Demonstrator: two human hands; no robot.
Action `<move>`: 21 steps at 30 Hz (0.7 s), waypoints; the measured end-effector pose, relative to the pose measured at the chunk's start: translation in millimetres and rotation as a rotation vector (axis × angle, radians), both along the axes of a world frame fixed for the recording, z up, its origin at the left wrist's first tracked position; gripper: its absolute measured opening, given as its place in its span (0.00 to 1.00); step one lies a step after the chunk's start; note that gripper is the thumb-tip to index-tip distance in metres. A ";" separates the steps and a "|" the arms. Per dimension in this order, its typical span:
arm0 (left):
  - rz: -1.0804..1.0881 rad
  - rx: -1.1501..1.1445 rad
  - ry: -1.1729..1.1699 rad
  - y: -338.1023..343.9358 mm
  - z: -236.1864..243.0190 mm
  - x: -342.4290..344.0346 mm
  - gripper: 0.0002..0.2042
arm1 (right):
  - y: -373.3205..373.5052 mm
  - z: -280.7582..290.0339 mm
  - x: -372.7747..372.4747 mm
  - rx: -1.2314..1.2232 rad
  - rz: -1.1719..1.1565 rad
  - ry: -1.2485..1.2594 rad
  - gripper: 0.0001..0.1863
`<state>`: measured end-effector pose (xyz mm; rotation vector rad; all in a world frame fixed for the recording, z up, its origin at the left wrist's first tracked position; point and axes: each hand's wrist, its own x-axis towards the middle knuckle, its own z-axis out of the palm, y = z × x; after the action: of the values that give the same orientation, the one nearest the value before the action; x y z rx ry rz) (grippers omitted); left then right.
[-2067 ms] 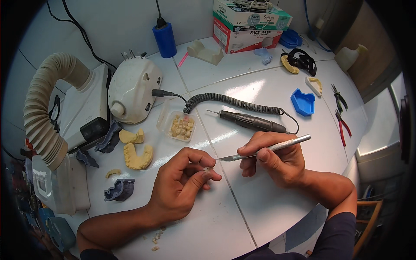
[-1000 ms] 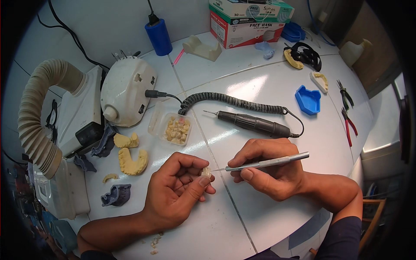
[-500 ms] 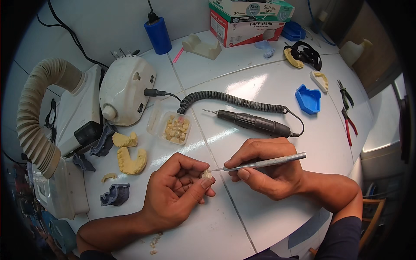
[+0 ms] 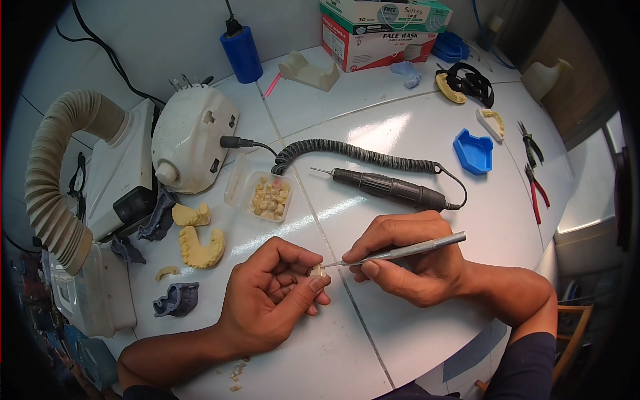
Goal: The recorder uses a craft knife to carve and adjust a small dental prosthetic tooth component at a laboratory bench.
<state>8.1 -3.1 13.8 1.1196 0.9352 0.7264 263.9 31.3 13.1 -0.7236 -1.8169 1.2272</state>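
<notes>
Fingers of our left hand point(image 4: 267, 300) pinch a small cream tooth-shaped piece point(image 4: 318, 271) above the white tiled desk point(image 4: 413, 133), right hand point(image 4: 410, 263) gripping a slim grey metal hand tool point(image 4: 400, 251), tip touching it; a slip could jab fingertips or drop the piece.

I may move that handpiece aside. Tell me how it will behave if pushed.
The handpiece is a smooth cylinder lying flat, so it would probably roll. Its coiled cord runs to the control box and would likely tug it back. It looks rigid, probably heavy for its size.
</notes>
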 end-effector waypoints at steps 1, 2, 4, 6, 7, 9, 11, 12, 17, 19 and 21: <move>0.000 0.000 -0.001 0.1 -0.4 0.0 0.12 | 0.1 0.7 0.4 0.002 0.008 -0.004 0.09; 0.001 0.009 -0.001 0.4 -0.9 0.0 0.11 | -0.3 1.1 0.6 0.002 0.008 -0.005 0.09; 0.003 0.018 -0.001 0.1 -1.1 0.0 0.11 | -0.8 1.0 0.6 -0.043 -0.006 -0.010 0.09; 0.000 0.010 -0.005 -0.8 -0.9 0.2 0.11 | -1.1 1.7 0.8 -0.047 -0.006 -0.013 0.09; 0.000 0.010 -0.006 -0.7 -0.8 0.3 0.11 | -1.3 2.1 0.9 -0.052 -0.005 -0.015 0.09; -0.003 0.010 -0.001 -0.2 -0.7 0.4 0.11 | -1.1 1.2 0.4 -0.042 -0.008 -0.006 0.09; -0.002 0.017 -0.005 0.0 -1.3 0.6 0.11 | -1.0 1.4 0.6 -0.032 -0.011 0.004 0.09; -0.001 0.025 -0.008 -0.1 -1.6 0.5 0.11 | -1.3 2.5 1.2 -0.044 -0.008 0.000 0.09; 0.018 0.019 -0.021 -0.8 -0.4 1.5 0.11 | -3.4 1.3 2.2 -0.048 -0.049 0.020 0.09; 0.014 0.005 -0.018 -0.6 -0.1 1.3 0.11 | -4.0 0.0 0.7 -0.083 -0.058 0.044 0.09; 0.007 0.019 -0.005 -0.5 -1.7 0.8 0.12 | -3.5 0.3 0.3 -0.067 -0.050 0.034 0.09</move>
<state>8.9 -3.6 12.1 1.1311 0.9301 0.7450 264.2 27.8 13.4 -0.7760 -1.7278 1.2650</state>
